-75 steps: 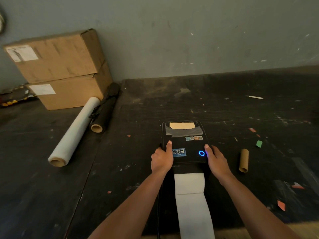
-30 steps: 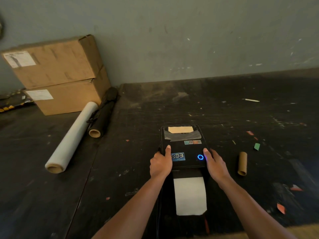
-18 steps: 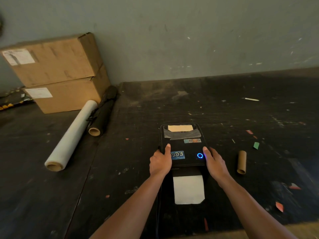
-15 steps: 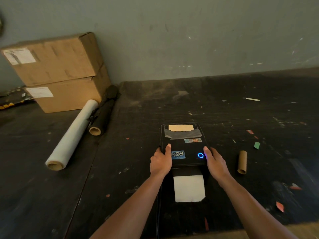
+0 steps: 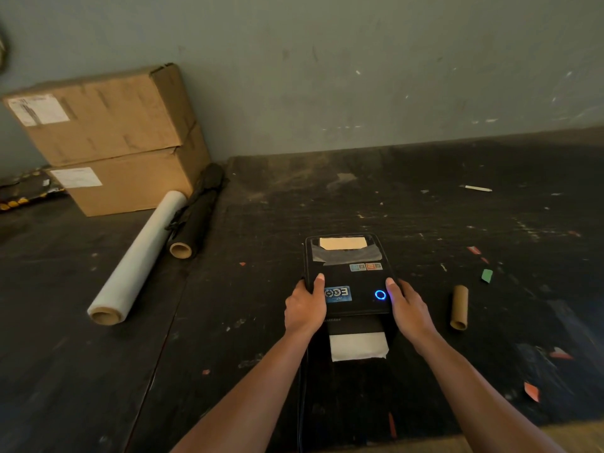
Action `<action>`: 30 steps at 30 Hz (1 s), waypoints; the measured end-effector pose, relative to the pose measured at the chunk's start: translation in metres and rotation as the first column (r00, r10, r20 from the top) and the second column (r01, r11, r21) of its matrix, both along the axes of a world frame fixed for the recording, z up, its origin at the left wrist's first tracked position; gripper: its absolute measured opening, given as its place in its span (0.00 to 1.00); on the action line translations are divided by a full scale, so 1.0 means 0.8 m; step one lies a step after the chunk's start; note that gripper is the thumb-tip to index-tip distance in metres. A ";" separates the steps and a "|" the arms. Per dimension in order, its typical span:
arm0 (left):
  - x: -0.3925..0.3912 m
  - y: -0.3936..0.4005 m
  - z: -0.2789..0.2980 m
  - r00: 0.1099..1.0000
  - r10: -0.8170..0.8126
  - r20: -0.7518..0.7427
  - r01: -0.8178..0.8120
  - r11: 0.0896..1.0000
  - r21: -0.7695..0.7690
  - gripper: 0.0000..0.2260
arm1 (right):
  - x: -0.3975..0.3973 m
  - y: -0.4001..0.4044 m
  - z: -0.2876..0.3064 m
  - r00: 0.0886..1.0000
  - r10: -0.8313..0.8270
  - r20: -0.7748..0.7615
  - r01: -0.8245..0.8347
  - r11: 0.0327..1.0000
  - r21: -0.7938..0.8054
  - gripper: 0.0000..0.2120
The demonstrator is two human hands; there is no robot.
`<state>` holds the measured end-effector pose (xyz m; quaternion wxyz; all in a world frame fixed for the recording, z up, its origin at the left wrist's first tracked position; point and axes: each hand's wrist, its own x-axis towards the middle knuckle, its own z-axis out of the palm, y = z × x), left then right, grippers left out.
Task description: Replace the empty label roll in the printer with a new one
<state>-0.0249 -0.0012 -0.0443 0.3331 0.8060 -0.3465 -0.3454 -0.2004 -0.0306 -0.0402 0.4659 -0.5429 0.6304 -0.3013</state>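
A black label printer [image 5: 348, 276] sits on the dark table with its lid down and a blue ring light lit on top. My left hand [image 5: 304, 307] grips its left side, thumb on the lid. My right hand [image 5: 408, 310] holds its right side, thumb beside the blue light. A short strip of white label paper [image 5: 358, 346] sticks out of the front slot toward me. A bare brown cardboard core [image 5: 459, 307] lies on the table to the right of the printer.
Two stacked cardboard boxes [image 5: 111, 138] stand at the back left against the wall. A white film roll [image 5: 137, 263] and a black roll [image 5: 196, 217] lie in front of them. Small coloured scraps dot the table [image 5: 425, 204] at the right; a black cable [image 5: 302, 387] runs toward me.
The white label strip coming out of the front has grown much shorter, drawing back toward the slot. Both hands have stayed on the printer's sides.
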 end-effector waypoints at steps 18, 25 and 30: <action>-0.001 0.007 0.015 1.000 -0.026 -0.006 0.026 0.999 0.026 0.28 | -0.001 0.007 0.013 1.000 0.018 0.009 -0.018 1.000 0.000 0.24; 0.004 0.013 0.023 0.995 -0.097 0.029 0.095 0.994 0.057 0.29 | -0.008 0.010 0.025 0.996 0.077 -0.052 -0.075 0.996 0.042 0.24; 0.010 0.059 0.030 0.987 -0.161 -0.006 0.162 0.987 0.016 0.25 | -0.030 0.000 0.064 0.966 0.202 -0.160 -0.189 0.977 0.096 0.22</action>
